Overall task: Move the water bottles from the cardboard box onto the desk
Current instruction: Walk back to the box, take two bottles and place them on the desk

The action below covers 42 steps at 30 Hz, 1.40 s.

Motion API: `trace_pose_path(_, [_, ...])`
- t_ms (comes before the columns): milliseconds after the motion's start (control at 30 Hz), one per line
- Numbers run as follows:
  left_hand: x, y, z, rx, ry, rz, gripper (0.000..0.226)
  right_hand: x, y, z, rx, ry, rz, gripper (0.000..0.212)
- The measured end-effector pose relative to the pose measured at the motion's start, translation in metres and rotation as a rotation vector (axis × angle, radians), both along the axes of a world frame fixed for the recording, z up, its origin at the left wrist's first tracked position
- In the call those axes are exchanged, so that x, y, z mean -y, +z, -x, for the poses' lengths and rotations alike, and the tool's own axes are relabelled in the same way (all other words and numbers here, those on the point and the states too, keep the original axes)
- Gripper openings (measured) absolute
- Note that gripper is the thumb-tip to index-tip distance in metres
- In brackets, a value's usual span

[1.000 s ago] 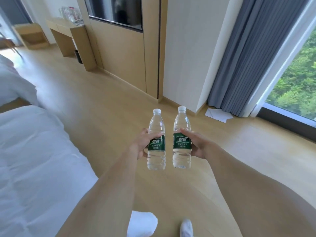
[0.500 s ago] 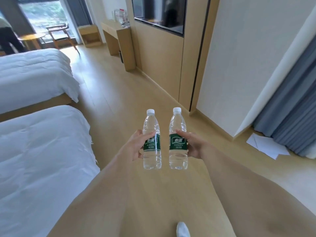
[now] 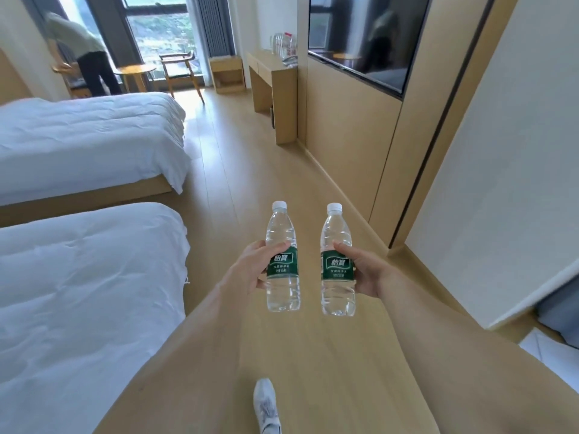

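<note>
I hold two clear water bottles with green labels and white caps upright in front of me, side by side above the wooden floor. My left hand grips the left water bottle around its label. The right water bottle is gripped the same way by my right hand. Far ahead on the right wall stands the wooden desk, with several bottles on its top. The cardboard box is not in view.
Two white beds line the left side. A wall panel with a dark TV screen runs along the right. A chair, a round table and another person are by the far window.
The view has swung left, from the curtain and window corner to the length of the room. The desk and both beds now show. Both bottles stay held upright in my hands.
</note>
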State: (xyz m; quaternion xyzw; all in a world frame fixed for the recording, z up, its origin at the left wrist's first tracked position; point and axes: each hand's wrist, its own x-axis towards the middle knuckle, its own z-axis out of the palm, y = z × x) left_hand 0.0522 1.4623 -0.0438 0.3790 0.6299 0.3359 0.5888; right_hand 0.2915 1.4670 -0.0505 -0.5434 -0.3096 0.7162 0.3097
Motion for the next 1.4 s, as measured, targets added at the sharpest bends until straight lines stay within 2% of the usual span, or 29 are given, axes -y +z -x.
trace_pose_path(200, [-0.119,-0.002,0.041,0.021,0.032,-0.04,0.055,-0.12,-0.002,0.052,0.007,0.047,-0.004,0.052])
trace_pose_path(467, [-0.292,0.007,0.114,0.066,0.073,-0.046,0.041,-0.299,0.022,0.138,-0.01,0.085,-0.055,0.054])
trace_pose_path(633, [-0.375,0.017,0.147,0.087,0.07,-0.084,0.043,-0.391,0.038,0.174,-0.034,0.079,-0.096,0.053])
trace_pose_path(833, [-0.47,0.028,0.18,0.152,0.124,-0.113,0.041,-0.493,0.044,0.204,-0.061,0.116,-0.116,0.043])
trace_pose_path(967, [-0.54,0.031,0.196,0.18,0.188,-0.139,0.045,-0.568,0.037,0.218,-0.067,0.13,-0.136,0.048])
trace_pose_path(1200, [-0.681,0.025,0.21,0.176,0.29,-0.12,0.05,-0.724,0.026,0.242,-0.126,0.185,-0.121,0.046])
trace_pose_path(1400, [-0.79,0.028,0.217,0.16,0.299,-0.126,0.056,-0.844,0.029,0.252,-0.112,0.246,-0.105,0.05])
